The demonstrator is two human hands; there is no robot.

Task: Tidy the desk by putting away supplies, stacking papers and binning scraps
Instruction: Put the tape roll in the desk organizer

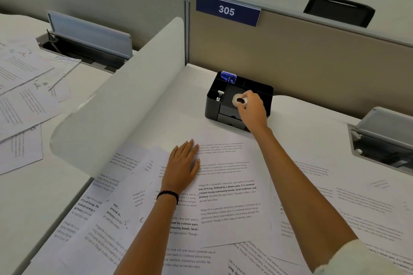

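- Your right hand (pixel 252 110) is stretched out over the black plastic desk organizer (pixel 212 107), which stands at the back of the white desk (pixel 178 105) against the partition.
- Its fingers (pixel 250 96) are curled round a white roll of tape (pixel 240 100), pinching it at the rim. The roll hangs above the organizer's large middle compartment; whether it touches the bottom cannot be told.
- Your left hand (pixel 183 164) lies flat, fingers straight and close together, pressing on the printed white paper sheets (pixel 228 196) that are spread loosely across the near desk.
- 2 other supplies already sit in the organizer: a blue clip-like item (pixel 228 77) in the back compartment and a small silver binder clip (pixel 219 95) in the left one.
- The step in hand looks like putting away supplies, with the tape as the current item. The papers are not yet stacked, so most of the task seems left.
- The next move calls for lowering the roll inside the compartment walls and loosening the fingers only once it rests.
- After that, both hands are probably needed to gather the overlapping sheets, which lie at different angles, and square their edges.
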